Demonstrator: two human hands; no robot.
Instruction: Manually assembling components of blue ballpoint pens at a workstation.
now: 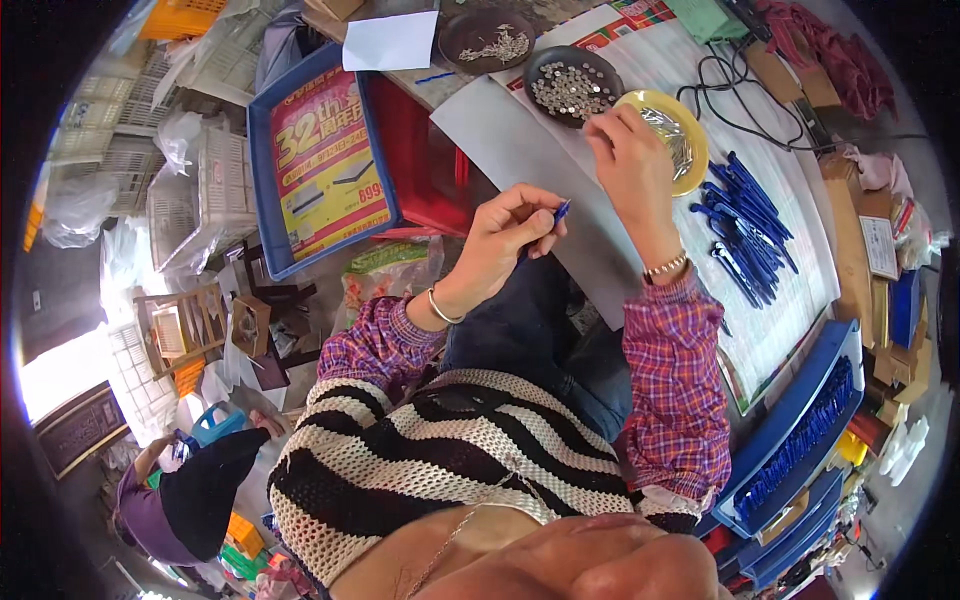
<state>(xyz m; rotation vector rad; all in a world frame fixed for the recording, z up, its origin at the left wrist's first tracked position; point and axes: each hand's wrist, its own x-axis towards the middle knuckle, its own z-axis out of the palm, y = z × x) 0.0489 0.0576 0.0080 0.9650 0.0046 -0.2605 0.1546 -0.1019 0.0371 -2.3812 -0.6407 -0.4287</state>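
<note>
My left hand (pixel 505 238) is closed round a slender blue piece (pixel 562 211). Only its tip and a little of its lower part show, so I cannot tell its exact kind. Over the left rim of a yellow bowl (pixel 701 150) hangs my right hand (pixel 634 160), fingers bent and drawn together. Whatever they may pinch is too small to see. Thin silvery pins (pixel 672 138) lie in that bowl. Beside it, a dark bowl (pixel 540 112) holds many small round metal pieces (pixel 572 87). Similar slender blue pieces (pixel 745 225) lie heaped right of my right hand.
Another dark bowl (pixel 462 50) of small metal parts stands farther back, near a white paper (pixel 390 42). At left is a blue tray (pixel 262 190) lined with a printed sheet. A black cable (pixel 745 80) crosses the table. Blue trays (pixel 850 350) stand at right. Someone (pixel 180 500) works at lower left.
</note>
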